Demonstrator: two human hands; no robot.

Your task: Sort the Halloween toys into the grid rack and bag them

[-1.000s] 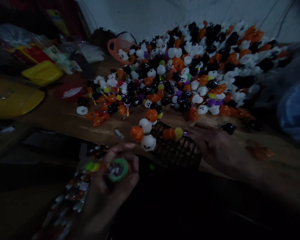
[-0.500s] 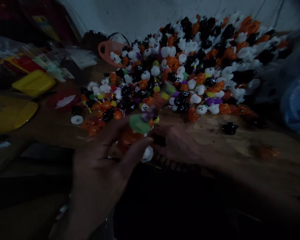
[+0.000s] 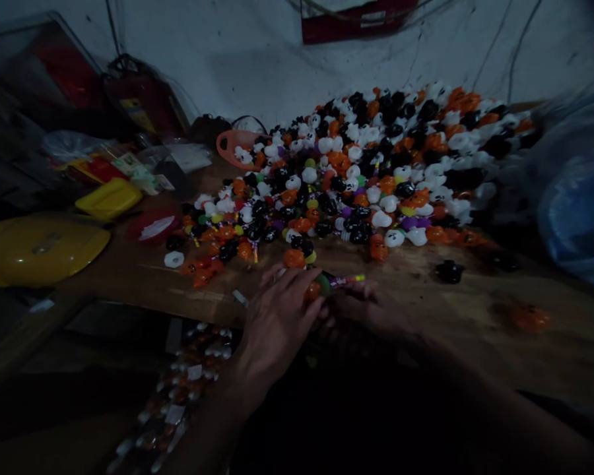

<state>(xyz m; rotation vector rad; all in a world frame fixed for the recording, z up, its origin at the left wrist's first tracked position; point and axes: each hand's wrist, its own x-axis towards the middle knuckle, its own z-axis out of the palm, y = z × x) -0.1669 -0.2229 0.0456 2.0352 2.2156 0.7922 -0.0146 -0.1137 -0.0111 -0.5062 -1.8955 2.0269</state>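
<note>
My left hand [image 3: 277, 316] is closed around a small orange plastic figure [image 3: 311, 292] near the table's front edge. A green round piece [image 3: 323, 284] sits at the figure's end, and from it a purple-and-yellow patterned stick [image 3: 346, 281] points right. My right hand [image 3: 376, 310] is just beside it, fingers bent and close to the stick; what they hold, if anything, is hidden in the dark. Just beyond my left fingers lies an orange pumpkin piece [image 3: 294, 258]. Behind both hands spreads a large heap of white, black and orange Halloween figures [image 3: 336, 191].
An orange basket [image 3: 228, 146] stands behind the heap. On the left are a yellow cap-like object [image 3: 44, 249], a yellow container [image 3: 109, 199] and a red dish [image 3: 153, 225]. A black piece [image 3: 449, 271] and an orange piece [image 3: 527, 318] lie right. A blue translucent container [image 3: 579, 211] borders the right side.
My view has tilted up. My left hand, with the orange figure, has moved right and turned so its back shows; the patterned stick now points right rather than up and away.
</note>
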